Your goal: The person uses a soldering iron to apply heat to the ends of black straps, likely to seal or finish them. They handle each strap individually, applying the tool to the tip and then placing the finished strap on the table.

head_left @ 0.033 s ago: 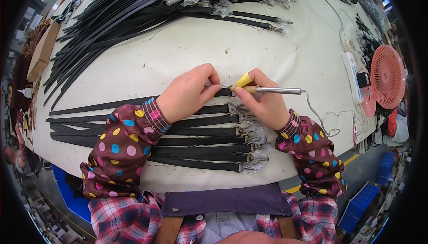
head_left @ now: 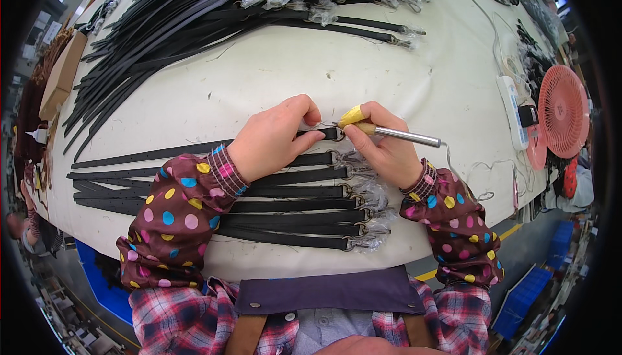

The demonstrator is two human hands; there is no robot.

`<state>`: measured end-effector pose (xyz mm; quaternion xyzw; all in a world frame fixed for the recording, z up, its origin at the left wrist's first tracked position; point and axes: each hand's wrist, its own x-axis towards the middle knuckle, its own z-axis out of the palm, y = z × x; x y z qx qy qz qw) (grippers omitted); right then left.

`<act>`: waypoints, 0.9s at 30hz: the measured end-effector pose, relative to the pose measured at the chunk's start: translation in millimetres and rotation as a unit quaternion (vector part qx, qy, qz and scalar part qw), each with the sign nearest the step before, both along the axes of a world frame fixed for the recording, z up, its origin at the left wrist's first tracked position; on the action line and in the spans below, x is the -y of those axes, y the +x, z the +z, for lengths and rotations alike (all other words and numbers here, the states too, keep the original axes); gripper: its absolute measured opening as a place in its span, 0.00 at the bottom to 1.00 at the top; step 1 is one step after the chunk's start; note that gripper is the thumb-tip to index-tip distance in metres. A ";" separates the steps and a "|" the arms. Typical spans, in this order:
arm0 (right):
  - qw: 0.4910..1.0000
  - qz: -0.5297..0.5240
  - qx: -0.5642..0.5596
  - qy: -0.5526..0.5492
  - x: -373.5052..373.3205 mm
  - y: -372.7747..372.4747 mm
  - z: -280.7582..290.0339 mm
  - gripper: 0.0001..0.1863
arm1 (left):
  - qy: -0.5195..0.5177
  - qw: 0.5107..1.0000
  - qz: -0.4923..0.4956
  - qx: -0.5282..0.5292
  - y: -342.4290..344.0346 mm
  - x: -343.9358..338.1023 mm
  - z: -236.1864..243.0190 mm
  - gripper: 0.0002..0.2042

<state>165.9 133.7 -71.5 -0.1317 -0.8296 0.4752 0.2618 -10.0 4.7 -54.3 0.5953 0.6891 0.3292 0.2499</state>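
Note:
My left hand lies over the farthest black strap of the row. Its thumb presses on the strap near the metal ring end, and the index finger curls above it. Fine loose threads show beside the fingertips. My right hand, with yellow tape round one finger, pinches a corded pen-shaped tool with a wooden grip and a metal shaft. Its tip points left at the strap's end, just above the ring; whether it touches cannot be seen. More black straps with metal hardware in clear plastic lie side by side nearer me.
A large pile of black straps covers the far left of the white table. On the right are a white power strip, a pink round fan and the tool's loose cord. A cardboard box stands at the left edge.
The tool has tilted, its cord end dropping slightly toward me. My left thumb and index finger have parted a little, and the thumb has slid slightly right along the strap.

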 end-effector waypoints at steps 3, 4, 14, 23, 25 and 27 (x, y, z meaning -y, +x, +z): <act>0.988 -0.001 0.020 0.156 -10.6 4.7 5.1 0.09 | 0.025 0.997 -0.016 -0.071 -0.4 2.6 -6.2 0.13; 0.987 0.004 0.019 0.162 -11.7 3.9 4.2 0.09 | 0.026 0.995 -0.019 -0.090 -1.4 3.1 -8.0 0.15; 0.991 0.029 0.021 0.127 -11.9 3.6 -2.8 0.10 | -0.041 0.997 0.013 -0.058 3.1 -5.5 -1.9 0.12; 0.997 0.003 0.015 0.074 -9.2 10.5 12.8 0.09 | 0.022 0.990 0.017 -0.139 -8.0 0.4 3.9 0.08; 1.000 -0.007 0.024 -0.014 -8.7 17.7 11.6 0.08 | 0.028 0.984 -0.044 -0.169 -8.5 16.0 15.3 0.14; 0.998 0.011 0.042 -0.039 -6.5 22.0 15.6 0.08 | -0.003 0.981 -0.120 -0.151 -9.5 37.9 18.0 0.25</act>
